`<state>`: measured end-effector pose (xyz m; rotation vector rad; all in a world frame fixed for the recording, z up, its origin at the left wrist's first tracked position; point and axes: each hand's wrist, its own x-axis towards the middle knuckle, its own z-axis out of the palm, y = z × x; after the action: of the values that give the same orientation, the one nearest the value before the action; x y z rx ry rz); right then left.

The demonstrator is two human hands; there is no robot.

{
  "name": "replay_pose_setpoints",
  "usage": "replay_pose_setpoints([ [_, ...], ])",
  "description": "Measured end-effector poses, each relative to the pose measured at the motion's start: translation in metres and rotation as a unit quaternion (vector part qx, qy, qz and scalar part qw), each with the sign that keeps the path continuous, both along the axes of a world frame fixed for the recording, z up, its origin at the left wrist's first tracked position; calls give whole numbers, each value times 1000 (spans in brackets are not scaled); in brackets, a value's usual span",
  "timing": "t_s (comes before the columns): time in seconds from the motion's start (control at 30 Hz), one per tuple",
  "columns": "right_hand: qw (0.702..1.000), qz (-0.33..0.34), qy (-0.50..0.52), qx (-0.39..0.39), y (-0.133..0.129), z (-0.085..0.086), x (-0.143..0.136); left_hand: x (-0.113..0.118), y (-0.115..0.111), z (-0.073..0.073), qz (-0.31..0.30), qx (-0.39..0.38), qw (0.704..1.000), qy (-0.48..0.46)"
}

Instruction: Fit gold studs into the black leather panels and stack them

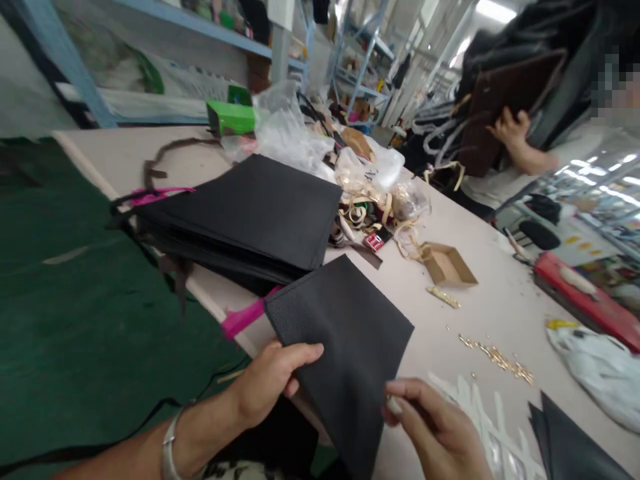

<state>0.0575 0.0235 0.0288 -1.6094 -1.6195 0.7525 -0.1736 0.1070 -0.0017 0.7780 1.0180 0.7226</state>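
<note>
Black panel (350, 333), likely light, pliable, best held by its edges, is gripped lower centre by the left hand (265, 383). Something small (389, 399) seems pinched by the right hand (440, 427).

Overhead tube glare, soft shadows — motion blur throughout, edges stretched and distorted.

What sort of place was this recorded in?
Probably a leather-goods workshop: stacked black panels, small gold-coloured metal pieces on the table, and blue shelving behind.
</note>
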Motion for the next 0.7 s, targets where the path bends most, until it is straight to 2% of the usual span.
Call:
replay_pose_setpoints([
  [0.13,973,-81,199,-84,18,-10,-2,11,-4,-5,-67,-29,997,-8],
  [0.2,958,-79,245,-125,24,-17,-7,13,-3,-3,-85,-40,995,-13],
  [0.43,950,-59,253,-175,31,-35,-7,15,5,-1,-124,-75,989,-33],
  [0.7,948,-33,244,-201,36,-37,-7,15,6,3,-137,-94,985,-49],
])
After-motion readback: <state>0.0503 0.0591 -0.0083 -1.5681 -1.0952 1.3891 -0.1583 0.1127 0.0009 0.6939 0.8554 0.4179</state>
